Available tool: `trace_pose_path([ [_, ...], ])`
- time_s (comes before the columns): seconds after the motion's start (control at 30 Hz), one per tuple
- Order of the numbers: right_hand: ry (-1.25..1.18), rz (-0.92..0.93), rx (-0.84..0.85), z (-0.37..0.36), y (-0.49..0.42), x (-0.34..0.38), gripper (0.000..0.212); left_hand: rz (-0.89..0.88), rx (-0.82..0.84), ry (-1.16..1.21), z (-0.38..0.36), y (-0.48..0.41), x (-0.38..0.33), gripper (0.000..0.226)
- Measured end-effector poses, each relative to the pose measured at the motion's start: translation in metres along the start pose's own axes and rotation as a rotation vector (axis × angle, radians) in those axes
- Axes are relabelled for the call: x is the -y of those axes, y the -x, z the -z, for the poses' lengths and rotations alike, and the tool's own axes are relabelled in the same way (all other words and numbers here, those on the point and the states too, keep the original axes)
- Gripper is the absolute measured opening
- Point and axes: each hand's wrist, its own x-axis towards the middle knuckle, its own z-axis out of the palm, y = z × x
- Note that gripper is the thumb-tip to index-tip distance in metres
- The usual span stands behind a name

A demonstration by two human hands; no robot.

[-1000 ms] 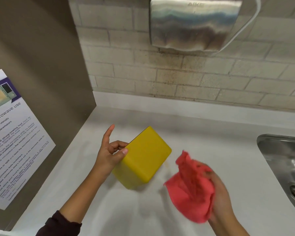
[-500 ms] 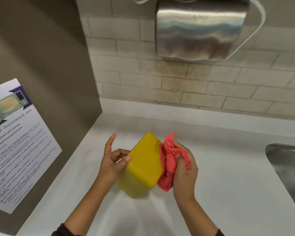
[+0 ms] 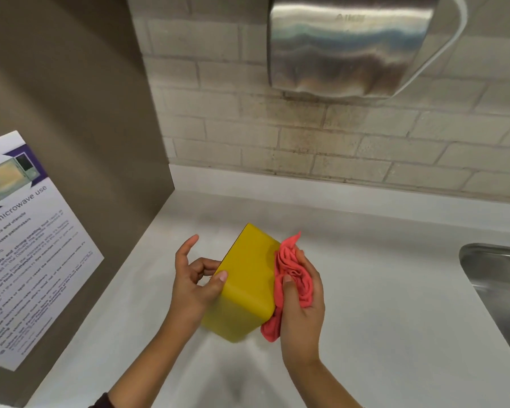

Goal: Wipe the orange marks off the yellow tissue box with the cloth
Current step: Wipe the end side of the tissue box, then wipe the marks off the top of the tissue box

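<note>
The yellow tissue box [image 3: 245, 284] is tilted on the white counter [image 3: 380, 290], one lower edge down. My left hand [image 3: 193, 285] grips its left side, thumb on the upper face and index finger pointing up. My right hand [image 3: 302, 304] holds a crumpled red cloth [image 3: 292, 275] and presses it against the box's right face. That right face is hidden by the cloth and hand. No orange marks show on the faces I can see.
A steel sink [image 3: 501, 293] is set into the counter at the right. A steel hand dryer [image 3: 354, 45] hangs on the brick wall above. A brown side panel on the left carries a microwave notice [image 3: 27, 245].
My right hand brought the cloth in from the right and pressed it onto the box's right face; since half a second ago it has slid slightly lower. My left hand keeps its grip.
</note>
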Motion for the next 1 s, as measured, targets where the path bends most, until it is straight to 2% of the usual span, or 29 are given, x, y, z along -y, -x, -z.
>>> trace_pose_path([
  [0.13, 0.012, -0.04, 0.043, 0.003, 0.019, 0.005, 0.041, -0.023, -0.083, -0.021, -0.004, 0.005, 0.004, 0.066],
  [0.27, 0.045, -0.08, 0.131, 0.022, 0.027, 0.011, 0.047, -0.069, -0.092, -0.061, -0.013, 0.006, -0.006, 0.073],
  [0.37, 0.013, -0.223, 0.213, 0.044, 0.029, 0.016, 0.029, -0.115, -0.101, -0.232, -0.021, 0.007, -0.01, 0.082],
  [0.47, -0.143, -0.447, 0.178, 0.062, 0.029, 0.014, 0.033, -0.14, -0.133, -0.383, -0.025, 0.01, -0.007, 0.092],
  [0.53, -0.34, -0.578, 0.146, 0.068, 0.024, 0.01, 0.033, -0.16, -0.118, -0.477, -0.025, 0.013, -0.005, 0.098],
  [0.63, -0.588, -0.744, 0.012, 0.079, 0.01, 0.008, 0.038, -0.199, -0.024, -0.621, -0.032, 0.02, -0.003, 0.107],
  [0.7, -0.666, -0.82, -0.034, 0.086, 0.005, 0.007, 0.042, -0.225, 0.047, -0.721, -0.039, 0.028, -0.001, 0.11],
  [0.87, -0.613, -0.835, -0.084, 0.103, 0.001, 0.001, 0.046, -0.254, 0.177, -0.981, -0.057, 0.047, 0.011, 0.119],
  [1.0, -0.634, -0.822, -0.08, 0.119, -0.002, 0.001, 0.046, -0.252, 0.189, -1.055, -0.07, 0.052, 0.022, 0.125],
])
